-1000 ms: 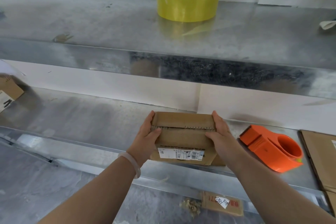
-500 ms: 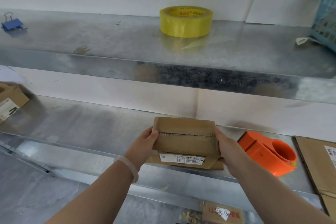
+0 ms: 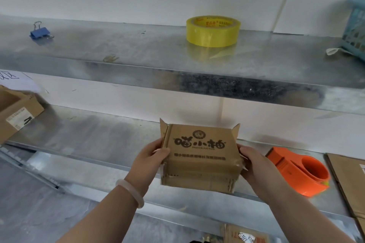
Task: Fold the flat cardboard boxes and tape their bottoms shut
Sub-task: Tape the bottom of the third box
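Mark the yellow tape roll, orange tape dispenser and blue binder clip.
yellow tape roll (image 3: 213, 35): head view, side wall.
orange tape dispenser (image 3: 296, 179): head view, outer side.
blue binder clip (image 3: 39, 33): head view, body.

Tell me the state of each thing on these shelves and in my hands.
Small box: folded up, far flaps open.
Left hand: grips the box's left side.
Right hand: grips the box's right side.
Yellow tape roll: lying flat, untouched.
Orange tape dispenser: set down, untouched.
Box at left: top open.
Flat cardboard: unfolded.

Bare forearms, no sleeves; pale translucent bangle (image 3: 130, 189) on left wrist; right wrist unadorned.
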The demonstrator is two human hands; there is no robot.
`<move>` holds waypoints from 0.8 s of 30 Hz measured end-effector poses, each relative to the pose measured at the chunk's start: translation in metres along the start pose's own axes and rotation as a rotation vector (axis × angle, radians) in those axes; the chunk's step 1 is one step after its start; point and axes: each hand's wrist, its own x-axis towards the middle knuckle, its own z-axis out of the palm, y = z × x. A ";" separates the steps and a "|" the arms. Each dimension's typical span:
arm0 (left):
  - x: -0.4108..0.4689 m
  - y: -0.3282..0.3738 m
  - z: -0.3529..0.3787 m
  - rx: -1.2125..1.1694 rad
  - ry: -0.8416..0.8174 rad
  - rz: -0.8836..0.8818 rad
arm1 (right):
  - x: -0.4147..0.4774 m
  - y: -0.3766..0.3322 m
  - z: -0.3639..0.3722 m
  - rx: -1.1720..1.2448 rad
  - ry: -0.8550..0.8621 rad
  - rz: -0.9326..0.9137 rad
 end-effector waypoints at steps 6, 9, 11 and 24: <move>-0.002 -0.019 -0.009 0.131 -0.053 0.039 | 0.001 0.016 0.001 -0.332 0.064 -0.143; 0.001 -0.021 -0.011 0.203 -0.048 0.059 | 0.002 0.022 0.001 -0.448 0.033 -0.222; 0.004 -0.021 -0.014 0.235 -0.044 0.100 | 0.004 0.028 0.001 -0.453 0.061 -0.251; 0.018 -0.036 -0.027 0.239 -0.009 0.118 | 0.010 0.043 0.010 -0.448 0.086 -0.157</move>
